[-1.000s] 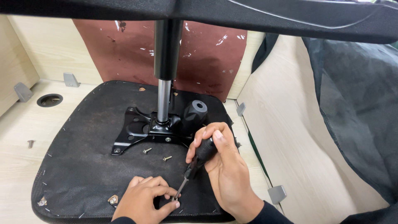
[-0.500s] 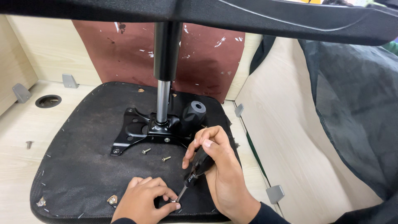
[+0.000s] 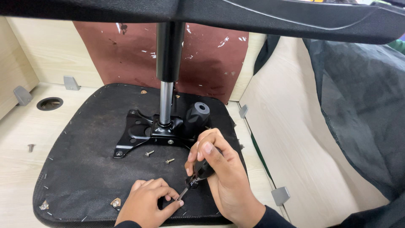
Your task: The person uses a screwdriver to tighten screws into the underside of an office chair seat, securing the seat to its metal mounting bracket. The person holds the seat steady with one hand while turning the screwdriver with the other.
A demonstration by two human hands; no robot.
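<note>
Right hand (image 3: 223,169) is wrapped around the black handle of a screwdriver (image 3: 198,175), fingers curled tight, shaft angled down and left toward the near edge of the upturned chair seat (image 3: 84,169). Left hand (image 3: 149,200) sits at the tip, thumb and forefinger pinched together around it; whatever is under them, likely a screw, is hidden, so I can't tell if the bit is seated. Black mounting plate (image 3: 139,137) with the gas cylinder (image 3: 166,97) and a black knob (image 3: 197,116) sits mid-seat, well clear of the hands. Two loose screws (image 3: 159,157) lie on the fabric just in front of the plate, another screw (image 3: 31,147) out on the bench (image 3: 17,177) to the left. Risks as I see them: the driver is tilted, not square to the seat, so the bit could cam out and jab the pinching fingertips or tear the fabric. Loose screws near the right wrist's sweep could get knocked off the seat. The chair base (image 3: 253,17) hangs overhead, so the seat could tip if pushed hard at its edge.
</note>
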